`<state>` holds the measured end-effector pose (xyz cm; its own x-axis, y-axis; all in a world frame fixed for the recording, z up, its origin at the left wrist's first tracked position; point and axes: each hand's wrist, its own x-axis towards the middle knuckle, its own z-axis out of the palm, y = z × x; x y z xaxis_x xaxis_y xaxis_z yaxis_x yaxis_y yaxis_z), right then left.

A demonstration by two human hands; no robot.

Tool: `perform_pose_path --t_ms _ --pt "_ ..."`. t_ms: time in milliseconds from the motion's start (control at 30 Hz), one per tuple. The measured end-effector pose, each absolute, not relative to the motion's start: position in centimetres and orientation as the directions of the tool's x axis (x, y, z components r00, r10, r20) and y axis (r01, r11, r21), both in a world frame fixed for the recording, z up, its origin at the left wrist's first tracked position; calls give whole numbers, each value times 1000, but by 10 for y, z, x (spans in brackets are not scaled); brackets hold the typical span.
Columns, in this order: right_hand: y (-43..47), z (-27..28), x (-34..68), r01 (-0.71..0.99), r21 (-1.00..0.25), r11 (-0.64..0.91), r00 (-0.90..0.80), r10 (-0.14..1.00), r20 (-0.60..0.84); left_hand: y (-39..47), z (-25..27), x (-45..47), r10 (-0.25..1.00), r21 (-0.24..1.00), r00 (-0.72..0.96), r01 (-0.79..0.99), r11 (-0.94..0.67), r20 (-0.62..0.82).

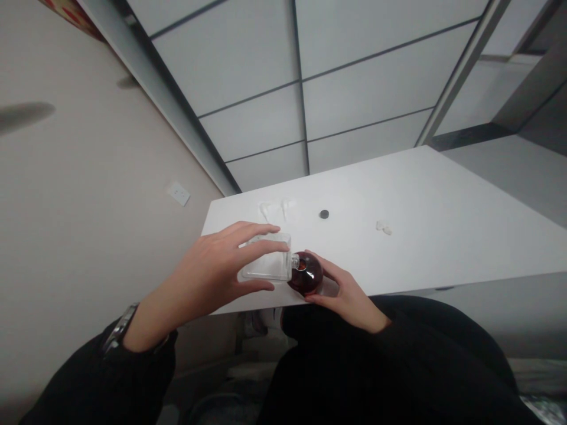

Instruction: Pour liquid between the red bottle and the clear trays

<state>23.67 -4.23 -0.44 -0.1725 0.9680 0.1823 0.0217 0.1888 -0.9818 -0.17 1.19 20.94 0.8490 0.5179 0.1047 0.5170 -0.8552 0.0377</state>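
Observation:
My left hand [225, 260] grips a clear rectangular glass bottle [268, 265], tipped on its side with its threaded neck pointing right. That neck meets the opening at the top of a round, dark red glass bottle [309, 276]. Around the red bottle's right side curl the fingers of my right hand [343, 289], holding it near the front edge of the white table [354, 254]. Whether any liquid runs between the two bottles, I cannot tell.
A small dark round cap [324, 214] lies behind the bottles. Two whitish pieces, possibly pump heads [284, 209], lie at the back left. Small pale scraps [383, 227] rest to the right. Sliding panel doors [261, 118] stand behind the table, a wall [110, 195] to its left.

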Motion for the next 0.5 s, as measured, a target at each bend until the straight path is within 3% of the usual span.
perform_pose_path --t_ms 500 --pt "-42 -3 237 22 -980 195 -174 967 189 12 210 3 512 59 854 508 -859 98"
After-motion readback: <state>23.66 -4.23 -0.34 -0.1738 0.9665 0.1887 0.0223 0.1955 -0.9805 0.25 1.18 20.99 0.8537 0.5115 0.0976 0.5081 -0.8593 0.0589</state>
